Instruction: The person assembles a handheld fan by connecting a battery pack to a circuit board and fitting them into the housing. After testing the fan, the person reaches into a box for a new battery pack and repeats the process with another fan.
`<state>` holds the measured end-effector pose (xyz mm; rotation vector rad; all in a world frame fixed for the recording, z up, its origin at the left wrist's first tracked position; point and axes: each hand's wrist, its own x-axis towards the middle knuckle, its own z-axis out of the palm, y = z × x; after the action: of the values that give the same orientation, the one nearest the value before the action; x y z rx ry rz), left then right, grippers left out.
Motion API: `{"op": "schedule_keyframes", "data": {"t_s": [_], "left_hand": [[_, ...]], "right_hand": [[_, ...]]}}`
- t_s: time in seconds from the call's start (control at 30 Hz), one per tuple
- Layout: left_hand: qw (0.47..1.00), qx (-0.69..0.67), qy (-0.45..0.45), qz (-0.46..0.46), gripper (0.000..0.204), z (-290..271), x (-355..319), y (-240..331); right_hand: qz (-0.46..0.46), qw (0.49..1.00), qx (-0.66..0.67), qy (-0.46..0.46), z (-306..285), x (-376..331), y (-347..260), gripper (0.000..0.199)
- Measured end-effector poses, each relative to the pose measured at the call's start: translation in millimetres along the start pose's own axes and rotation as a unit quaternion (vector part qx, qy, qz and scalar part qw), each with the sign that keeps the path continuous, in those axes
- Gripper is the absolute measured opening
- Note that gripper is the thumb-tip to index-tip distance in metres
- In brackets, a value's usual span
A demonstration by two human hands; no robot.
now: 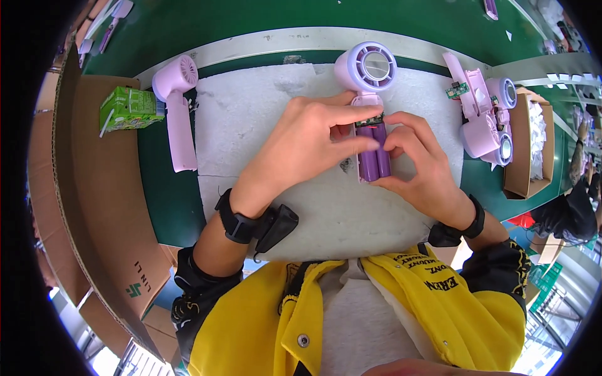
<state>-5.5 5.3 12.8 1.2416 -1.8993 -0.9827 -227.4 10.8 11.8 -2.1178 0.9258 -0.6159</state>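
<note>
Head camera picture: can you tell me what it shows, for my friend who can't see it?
Two bare hands, the left hand and right hand, hold an opened lilac handheld fan on a grey foam mat, fingers on the two purple batteries in its handle. A finished lilac fan lies at left beside a green carton; more fan parts are piled at right.

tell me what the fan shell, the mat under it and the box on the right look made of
Fan shell: likely moulded plastic, smooth lilac with a soft sheen. Mat: seems foam sheet, white, pitted and torn at the edges. Box: corrugated cardboard, plain matt brown walls.
</note>
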Motion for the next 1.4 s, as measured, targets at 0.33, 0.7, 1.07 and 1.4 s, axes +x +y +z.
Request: {"op": "schedule_keyframes", "data": {"t_s": [0.33,0.7,1.07,1.4], "left_hand": [[0.996,-0.083,0.021,-0.04,0.05,8.8,-4.7,-4.0],[0.998,-0.058,0.008,-0.023,0.051,19.3,-3.0,-7.5],[0.993,-0.05,0.098,0.042,0.046,34.3,5.5,-12.2],[0.982,0.01,0.185,0.038,0.035,49.9,13.3,-32.7]], "right_hand": [[0.024,0.997,0.07,-0.036,-4.8,10.3,9.2,0.071],[-0.095,0.991,-0.082,-0.054,-14.6,-1.2,7.6,0.069],[-0.106,0.976,-0.175,-0.075,-29.7,12.2,16.7,0.068],[-0.078,0.976,-0.182,0.085,-27.1,80.2,-34.6,0.051]]}}
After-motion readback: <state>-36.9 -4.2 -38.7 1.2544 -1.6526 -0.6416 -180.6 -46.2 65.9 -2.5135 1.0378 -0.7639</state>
